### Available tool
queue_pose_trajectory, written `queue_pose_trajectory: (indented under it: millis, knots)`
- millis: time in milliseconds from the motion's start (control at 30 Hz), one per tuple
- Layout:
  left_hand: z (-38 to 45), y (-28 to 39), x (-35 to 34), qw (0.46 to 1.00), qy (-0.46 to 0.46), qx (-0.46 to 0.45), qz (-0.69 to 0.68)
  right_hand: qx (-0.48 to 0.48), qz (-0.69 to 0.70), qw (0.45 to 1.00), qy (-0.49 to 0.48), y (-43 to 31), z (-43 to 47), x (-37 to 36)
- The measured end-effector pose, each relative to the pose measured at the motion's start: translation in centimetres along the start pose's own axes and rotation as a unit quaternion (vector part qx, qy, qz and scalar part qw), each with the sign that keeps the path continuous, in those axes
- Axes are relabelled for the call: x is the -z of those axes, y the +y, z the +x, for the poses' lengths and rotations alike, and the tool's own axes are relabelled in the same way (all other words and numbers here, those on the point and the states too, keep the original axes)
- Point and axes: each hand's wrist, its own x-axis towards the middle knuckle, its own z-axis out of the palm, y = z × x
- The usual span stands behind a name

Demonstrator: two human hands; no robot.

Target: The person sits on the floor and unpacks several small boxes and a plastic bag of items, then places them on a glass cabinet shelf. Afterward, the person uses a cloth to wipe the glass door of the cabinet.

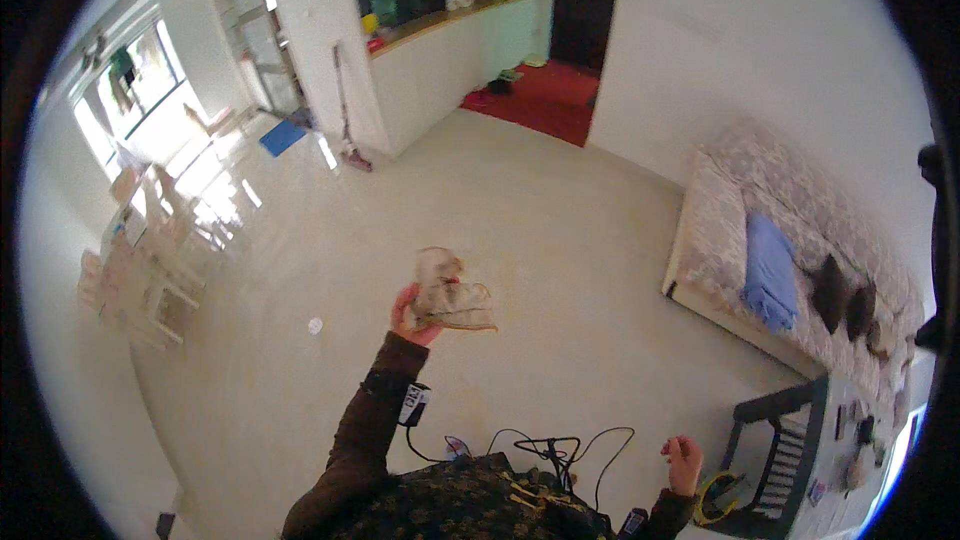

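Note:
My left hand (411,319) is stretched out over the floor and grips a pale beige thing (457,307) from its left side. Its shape is like a high-top shoe, but blur leaves the kind uncertain. Part of it is hidden by my fingers and palm. At the lower right, my right hand (682,465) hangs in the air with its fingers loosely bent and apart, and nothing shows in it. Closest to that hand are a yellow ring-shaped item (716,499) and a dark grey table (795,457). A small device with a cable (414,405) sits on my left forearm.
Black cables (555,450) loop in front of my body. A sofa (720,232) with a folded blue blanket (769,270) stands right. A small white round thing (315,326) lies on the tiled floor (555,240). Further off are a broom-like tool (343,109), blue mat (282,138) and red carpet (547,101).

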Motion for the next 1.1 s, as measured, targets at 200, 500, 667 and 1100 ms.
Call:
queue_pose_trajectory:
  millis: [200,500,667,1100]
  knots:
    - [-5.7,-1.6,1.6,0.977,0.154,-0.145,0.007,0.053,-0.005,0.981,-0.185,-3.0,14.1,-5.2]
    - [-6.0,-0.6,5.4,0.914,0.183,-0.359,0.056,0.112,-0.120,0.920,-0.356,-7.8,30.4,-17.4]
    - [-2.0,-6.0,7.1,0.913,0.256,-0.314,0.040,0.126,-0.051,0.896,-0.423,-7.7,40.5,-21.1]
    - [24.8,-17.4,13.7,0.789,0.402,-0.465,-0.007,0.118,-0.031,0.793,-0.596,-8.8,80.5,-34.2]
